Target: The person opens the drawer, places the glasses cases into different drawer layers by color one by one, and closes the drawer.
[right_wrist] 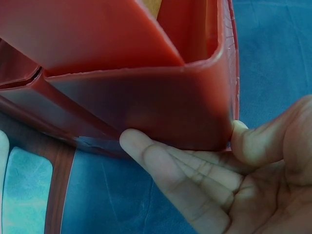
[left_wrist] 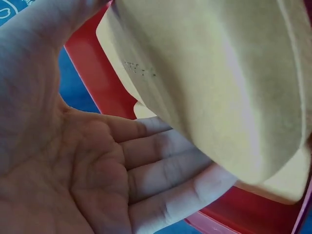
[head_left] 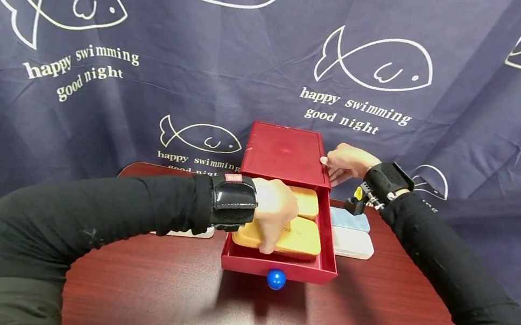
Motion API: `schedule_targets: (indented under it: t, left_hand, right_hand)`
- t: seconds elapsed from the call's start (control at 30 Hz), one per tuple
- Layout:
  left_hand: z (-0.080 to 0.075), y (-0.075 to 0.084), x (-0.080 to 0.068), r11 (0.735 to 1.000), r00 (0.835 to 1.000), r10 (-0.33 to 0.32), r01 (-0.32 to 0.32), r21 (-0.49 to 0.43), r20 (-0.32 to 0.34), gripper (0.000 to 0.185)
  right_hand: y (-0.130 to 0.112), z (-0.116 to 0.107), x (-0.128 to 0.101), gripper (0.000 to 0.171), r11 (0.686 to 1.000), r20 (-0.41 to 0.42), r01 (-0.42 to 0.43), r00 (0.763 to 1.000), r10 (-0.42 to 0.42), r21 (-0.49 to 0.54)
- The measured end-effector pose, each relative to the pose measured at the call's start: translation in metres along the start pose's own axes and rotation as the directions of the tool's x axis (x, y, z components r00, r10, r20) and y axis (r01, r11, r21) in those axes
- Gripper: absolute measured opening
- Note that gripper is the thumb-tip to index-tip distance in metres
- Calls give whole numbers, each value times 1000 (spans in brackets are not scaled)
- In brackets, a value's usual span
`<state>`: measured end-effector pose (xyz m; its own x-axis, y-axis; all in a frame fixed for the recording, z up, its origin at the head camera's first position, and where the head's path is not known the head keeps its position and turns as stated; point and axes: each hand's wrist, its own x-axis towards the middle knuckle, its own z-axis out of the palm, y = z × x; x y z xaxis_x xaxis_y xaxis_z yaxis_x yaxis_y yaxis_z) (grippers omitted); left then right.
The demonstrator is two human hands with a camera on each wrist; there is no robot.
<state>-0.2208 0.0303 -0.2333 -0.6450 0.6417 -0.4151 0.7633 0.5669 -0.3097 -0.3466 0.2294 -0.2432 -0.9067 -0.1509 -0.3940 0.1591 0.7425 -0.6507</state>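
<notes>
A red drawer box [head_left: 286, 155] stands with its drawer [head_left: 248, 265] pulled out toward me; a blue ball knob [head_left: 276, 279] sits on the drawer front. Inside lie yellow oblong cases, one farther back [head_left: 305, 202]. My left hand [head_left: 275, 208] reaches in from above and holds the front yellow case [head_left: 302, 238], thumb on its near side. In the left wrist view this case [left_wrist: 209, 87] is tilted, fingers against its edge. With thumb and fingers, my right hand [head_left: 349, 162] grips the right side of the red box [right_wrist: 146, 107].
Right of the drawer, a light blue case [head_left: 350, 219] and a white case [head_left: 352, 243] lie on the reddish-brown table [head_left: 152, 290]. Another pale case [head_left: 190, 232] is partly hidden under the left forearm. A dark blue curtain [head_left: 138, 6] with fish drawings hangs behind.
</notes>
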Motion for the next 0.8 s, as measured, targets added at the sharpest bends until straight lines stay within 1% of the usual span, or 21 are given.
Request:
schedule_targets:
  t: [0.1, 0.13, 0.3, 0.33, 0.37, 0.6, 0.8]
  left_hand:
    - [-1, 1, 2, 999, 1000, 6, -7, 37, 15, 48]
    - [4, 0, 10, 999, 1000, 12, -12, 48, 7, 51]
    - [6, 1, 14, 996, 1000, 26, -28, 81, 14, 53]
    - [7, 2, 14, 996, 1000, 29, -30, 82, 10, 53]
    - [3, 3, 7, 996, 999, 28, -29, 80, 17, 50]
    - [11, 3, 8, 997, 999, 50, -50, 55, -11, 48]
    - [19, 1, 8, 999, 998, 39, -38, 24, -57, 49]
  right_hand:
    - [0, 1, 0, 25, 1000, -2, -5, 1000, 5, 0]
    - [0, 1, 0, 26, 1000, -3, -4, 1000, 4, 1]
    - [-1, 1, 0, 27, 1000, -3, 2, 1000, -2, 5]
    - [-1, 1, 0, 28, 1000, -3, 2, 1000, -2, 3]
    - [-1, 1, 0, 28, 1000, -2, 3, 1000, -3, 1]
    - [-1, 1, -1, 30, 1000, 6, 8, 1000, -8, -14]
    - [0, 0, -1, 28, 1000, 14, 22, 1000, -22, -5]
